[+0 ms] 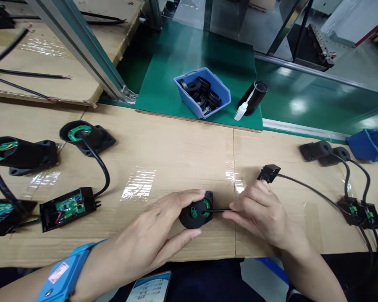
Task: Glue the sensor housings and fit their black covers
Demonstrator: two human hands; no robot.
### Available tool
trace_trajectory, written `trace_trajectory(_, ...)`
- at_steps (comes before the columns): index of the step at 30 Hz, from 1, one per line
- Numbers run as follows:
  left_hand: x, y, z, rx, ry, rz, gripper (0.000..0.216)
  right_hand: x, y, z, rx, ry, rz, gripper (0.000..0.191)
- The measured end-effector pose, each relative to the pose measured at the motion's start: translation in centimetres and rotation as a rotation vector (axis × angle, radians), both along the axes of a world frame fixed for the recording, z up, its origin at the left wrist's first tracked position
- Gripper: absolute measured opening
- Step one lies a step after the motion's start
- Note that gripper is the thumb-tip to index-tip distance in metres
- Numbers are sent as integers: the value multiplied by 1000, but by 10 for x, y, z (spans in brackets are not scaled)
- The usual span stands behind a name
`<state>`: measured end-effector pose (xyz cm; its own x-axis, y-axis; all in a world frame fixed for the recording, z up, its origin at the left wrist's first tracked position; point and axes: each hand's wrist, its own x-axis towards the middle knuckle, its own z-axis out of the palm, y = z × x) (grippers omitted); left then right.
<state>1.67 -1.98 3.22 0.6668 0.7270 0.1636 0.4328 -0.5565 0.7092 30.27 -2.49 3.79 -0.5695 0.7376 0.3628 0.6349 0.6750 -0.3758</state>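
A black round housing (189,221) with a ring-shaped cap stands on the cardboard-covered bench, and bits of green circuit board show inside it. My left hand (164,224) is closed around it, fingers on the far side and thumb on the near side. From the housing a black cable (219,210) runs right into my right hand (263,209), which pinches it between thumb and fingers. Just beyond the right knuckles sits a small black box (270,173), partly covered by the fingers. Whether the right hand also touches this box I cannot tell.
At left lie flanged black housings (96,136) cabled to open boxes with circuit boards (69,207). On the green mat (164,79) stand a blue bin (182,93) of black rings, a black tube (258,96) and a white bottle (241,111). More cabled units (349,209) lie right.
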Motion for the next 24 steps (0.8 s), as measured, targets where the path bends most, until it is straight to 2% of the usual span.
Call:
trace_trajectory(5, 7, 8, -3, -1, 20, -61, 43, 0, 2, 0, -34, 18, -7, 23)
trace_trajectory(10, 11, 12, -4, -23, 83, -84, 48, 0, 3, 1, -41, 14, -4, 24)
trace_trajectory(20, 16, 15, -3, 29, 98, -10, 43, 0, 3, 1, -25, -9, -11, 27)
trace_trajectory(22, 14, 16, -5, 43, 119, -23, 47, -1, 2, 4, 21, -14, -30, 23)
trace_trajectory(24, 13, 17, -6, 67, 132, -34, 49, -4, -2, 7, 142, -15, -44, 19)
